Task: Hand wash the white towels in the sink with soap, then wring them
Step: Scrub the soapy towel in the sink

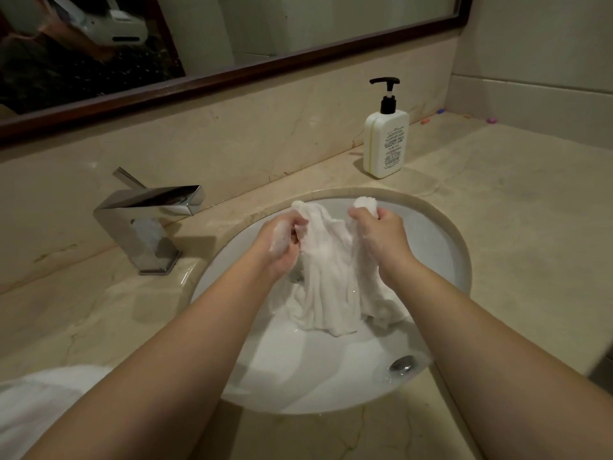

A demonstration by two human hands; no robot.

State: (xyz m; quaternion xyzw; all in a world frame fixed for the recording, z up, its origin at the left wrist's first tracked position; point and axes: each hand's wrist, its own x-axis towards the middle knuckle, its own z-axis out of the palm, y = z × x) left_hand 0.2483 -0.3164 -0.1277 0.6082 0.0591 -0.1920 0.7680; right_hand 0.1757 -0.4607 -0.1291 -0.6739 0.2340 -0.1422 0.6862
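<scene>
Gripping a wet white towel (pixel 326 260) over the sink (pixel 441 247), both hands hold it up by its top edge so that the rest hangs down in folds and pools on the basin floor. The left hand (pixel 282 240) has its fingers (pixel 300 224) curled round a bunched corner of the cloth, with a knob of fabric poking out above the knuckles; a patch of white foam (pixel 278 240) sits on the back of this hand. The right hand (pixel 381 232) pinches the other corner, its fingers closed tight on the towel and a rolled end standing up above them. The two hands are near each other, with a stretch of cloth slack between them.

The lower part of the towel lies in the middle of the basin, just beside the drain (pixel 297 277), which it partly hides. A metal overflow fitting (pixel 402 363) shows on the near wall of the sink, with drops of water round it.

On the beige stone surface (pixel 497 200) a chrome tap (pixel 149 220) stands left of the sink, its spout pointing toward the basin. A white pump bottle (pixel 385 141) with a black head stands behind the sink to the right, well apart from the hands. At the lower left edge lies something white and soft (pixel 36 403), perhaps a second towel, though the view is too blurred there to say. A dark-framed mirror (pixel 232 74) runs along the wall above.
</scene>
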